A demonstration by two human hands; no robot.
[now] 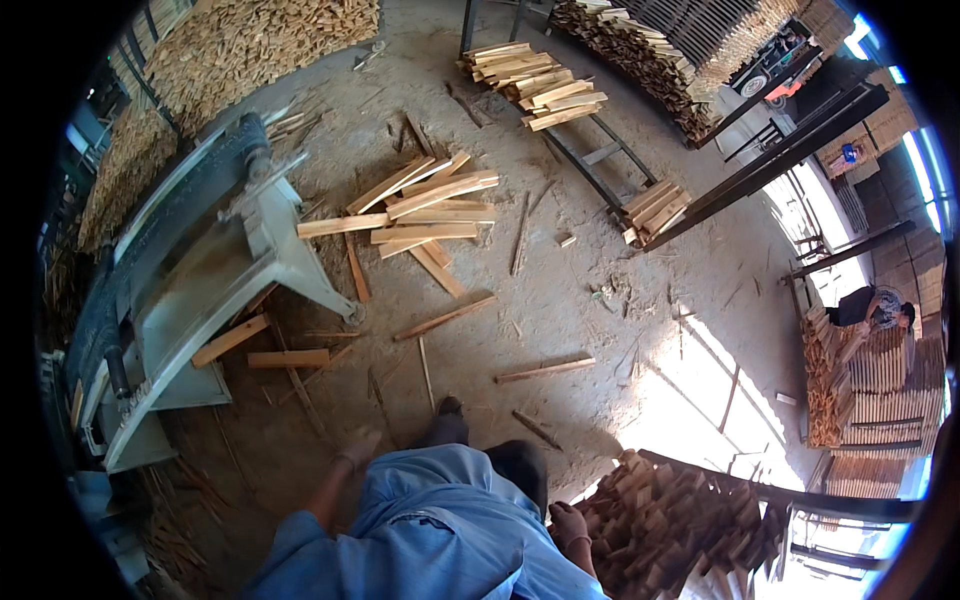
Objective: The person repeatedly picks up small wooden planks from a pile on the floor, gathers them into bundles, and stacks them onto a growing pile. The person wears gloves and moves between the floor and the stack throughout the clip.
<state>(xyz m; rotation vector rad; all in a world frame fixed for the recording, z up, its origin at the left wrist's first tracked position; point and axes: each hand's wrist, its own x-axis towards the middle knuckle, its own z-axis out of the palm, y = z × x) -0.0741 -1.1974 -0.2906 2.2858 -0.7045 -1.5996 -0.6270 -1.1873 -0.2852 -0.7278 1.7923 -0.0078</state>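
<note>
My left hand (360, 447) hangs low beside my blue shirt, over the floor. It is smeared by motion, so its fingers cannot be made out, and nothing is visibly held in it. On my other side, my right hand (568, 523) hangs with its fingers curled in and no object showing in them. It is nearest to a large heap of short wooden pieces (670, 520) at the lower right; I cannot tell whether it touches them. Ahead of my feet, a loose pile of wooden slats (435, 210) lies on the dusty floor.
A grey metal machine (280, 240) stands at the left. Single slats (545, 370) and scraps litter the floor. Ahead, a low metal frame (590, 165) bears stacked slats (535, 85). Large wood stacks (260, 50) stand at the back. A person (870, 307) is at stacked wood far right.
</note>
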